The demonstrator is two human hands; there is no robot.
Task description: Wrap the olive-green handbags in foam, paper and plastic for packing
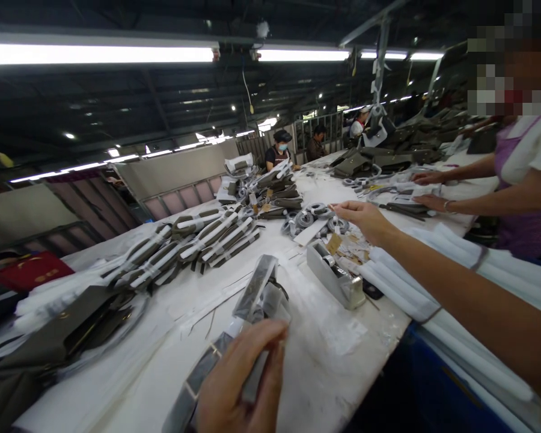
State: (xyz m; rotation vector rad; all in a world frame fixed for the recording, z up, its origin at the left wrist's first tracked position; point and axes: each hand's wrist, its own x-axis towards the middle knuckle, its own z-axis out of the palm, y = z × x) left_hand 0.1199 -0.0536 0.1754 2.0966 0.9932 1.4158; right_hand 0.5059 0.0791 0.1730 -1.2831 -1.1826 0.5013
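My left hand (241, 385) is at the bottom centre, fingers closed round a long grey strap piece (252, 294) partly wrapped in clear film and white paper, held tilted above the white table (342, 355). My right hand (365, 219) reaches out over the table, fingers pressed together and pointing left, close to several grey tape rolls (318, 211). What it pinches, if anything, is too small to make out. A grey tape dispenser (336, 279) stands just below that hand.
Wrapped grey strap bundles (198, 243) lie in a row at the centre left. Olive bags (67, 334) are piled at the left. White foam sheets (437, 288) lie under my right arm. A person's hands (430, 189) work at the right; other workers sit far back.
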